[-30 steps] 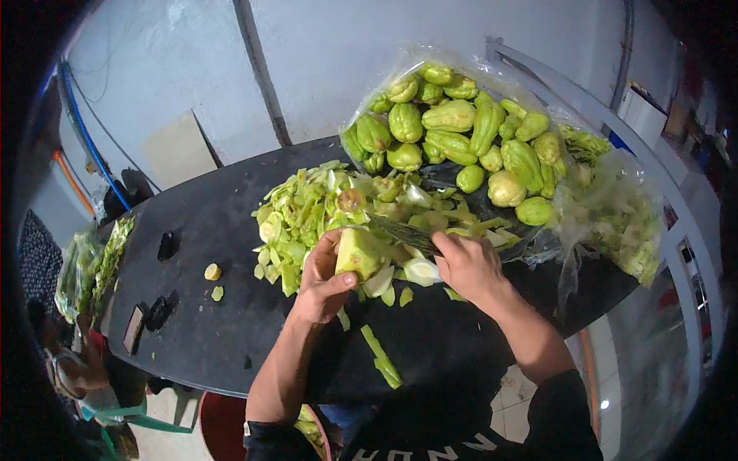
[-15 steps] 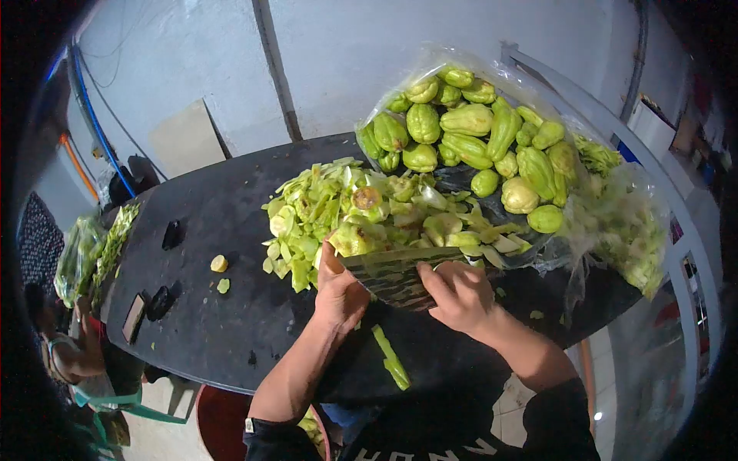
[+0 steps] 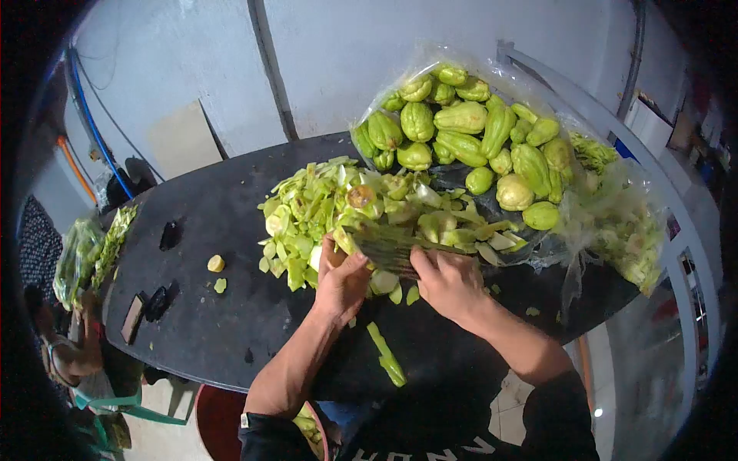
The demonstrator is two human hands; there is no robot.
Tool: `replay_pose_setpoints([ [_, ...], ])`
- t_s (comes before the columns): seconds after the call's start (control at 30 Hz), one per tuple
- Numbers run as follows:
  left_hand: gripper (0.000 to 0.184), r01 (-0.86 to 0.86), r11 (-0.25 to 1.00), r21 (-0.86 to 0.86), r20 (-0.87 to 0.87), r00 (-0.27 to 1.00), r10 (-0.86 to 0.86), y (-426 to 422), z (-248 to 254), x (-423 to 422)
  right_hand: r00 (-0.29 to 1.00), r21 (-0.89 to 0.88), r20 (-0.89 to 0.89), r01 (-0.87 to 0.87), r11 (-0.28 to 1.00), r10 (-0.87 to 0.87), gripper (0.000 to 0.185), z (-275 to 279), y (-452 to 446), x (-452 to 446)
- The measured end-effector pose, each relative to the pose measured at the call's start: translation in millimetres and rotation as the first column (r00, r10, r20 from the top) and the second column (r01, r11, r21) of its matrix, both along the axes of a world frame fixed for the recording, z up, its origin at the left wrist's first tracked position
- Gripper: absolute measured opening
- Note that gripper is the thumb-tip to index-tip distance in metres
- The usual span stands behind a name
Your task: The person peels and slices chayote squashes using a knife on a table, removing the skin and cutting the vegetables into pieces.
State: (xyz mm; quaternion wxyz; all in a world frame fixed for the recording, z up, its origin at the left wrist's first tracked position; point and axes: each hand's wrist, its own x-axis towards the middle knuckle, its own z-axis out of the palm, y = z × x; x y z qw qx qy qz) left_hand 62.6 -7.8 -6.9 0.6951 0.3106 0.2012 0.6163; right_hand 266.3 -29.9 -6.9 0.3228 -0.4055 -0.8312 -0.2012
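My left hand (image 3: 340, 286) is closed around a chayote (image 3: 343, 240), of which only a pale green part shows above the fingers. Gripped in my right hand (image 3: 450, 283) is a broad-bladed knife (image 3: 388, 247); its handle is hidden by the fingers. The blade is tilted and lies against or very close to the chayote. Behind both hands rises a heap of green chayote peelings (image 3: 307, 203). A few loose slices lie under the blade, and a long green strip (image 3: 386, 353) rests on the dark table (image 3: 223, 323) nearer to me.
Whole chayotes (image 3: 465, 119) fill a clear plastic bag at the back right. Another bag of greens (image 3: 626, 230) hangs at the right edge. A yellowish piece (image 3: 216, 263) and dark objects (image 3: 157, 303) lie left. Below stands a red tub (image 3: 219, 419). A person (image 3: 73, 346) sits far left.
The knife has turned so its blade shows narrower, and my right hand has shifted slightly left. Fresh slices now lie beneath the blade. The chayote has tilted in my left hand.
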Motion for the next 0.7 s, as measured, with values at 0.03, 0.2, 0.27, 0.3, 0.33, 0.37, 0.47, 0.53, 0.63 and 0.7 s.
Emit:
replay_pose_setpoints([
  [0.03, 0.069, 0.031, 0.999, 0.037, -0.005, 1.000, -0.031, -1.5, 1.0, -2.5, 1.000, 0.028, 0.019, 0.000, 1.000, 0.000, 0.027, 1.3, -2.4, -1.5],
  [0.2, 0.074, 0.109, 0.988, 0.109, 0.008, 0.994, -0.111, -6.9, 9.7, -2.9, 0.998, 0.157, -0.010, -0.065, 0.985, 0.067, 0.026, 7.3, -3.4, 7.1],
  [0.27, 0.073, 0.092, 0.987, 0.132, -0.042, 0.995, -0.087, -1.4, 12.9, 0.5, 0.997, 0.003, -0.008, 0.083, 0.997, -0.083, 0.026, 7.8, -1.9, 8.4],
  [0.3, 0.073, 0.086, 0.988, 0.128, -0.070, 0.995, -0.078, -7.0, 10.2, 1.0, 0.966, -0.174, 0.052, 0.257, 0.951, -0.251, 0.024, 10.0, 4.1, 7.8],
  [0.33, 0.071, 0.108, 0.988, 0.111, -0.046, 0.994, -0.103, -8.3, 11.3, 1.8, 0.961, -0.242, 0.031, 0.274, 0.931, -0.275, 0.020, 1.9, 9.1, 13.3],
  [0.37, 0.071, 0.119, 0.984, 0.132, -0.054, 0.992, -0.112, -3.3, 14.9, 1.6, 0.953, -0.294, 0.004, 0.291, 0.911, -0.303, 0.017, -0.6, 18.5, 18.9],
  [0.47, 0.070, 0.051, 0.982, 0.180, -0.069, 0.997, -0.039, -2.2, 12.5, 0.0, 0.946, -0.296, -0.041, 0.296, 0.908, -0.322, 0.018, 9.2, 7.4, 20.8],
  [0.53, 0.070, 0.020, 0.981, 0.193, -0.088, 0.996, -0.003, 3.2, 7.9, -3.7, 0.964, -0.300, -0.082, 0.219, 0.928, -0.254, 0.021, 5.9, 6.1, 22.4],
  [0.63, 0.070, -0.022, 0.977, 0.210, -0.108, 0.993, 0.046, 5.6, 4.6, -7.6, 0.982, -0.189, -0.160, 0.073, 0.979, -0.104, 0.024, 3.9, 2.2, 15.8],
  [0.7, 0.069, -0.019, 0.982, 0.190, -0.167, 0.985, 0.051, 4.7, 5.6, -7.6, 0.984, -0.077, -0.180, 0.002, 0.997, -0.016, 0.024, 5.0, -0.5, 11.8],
])
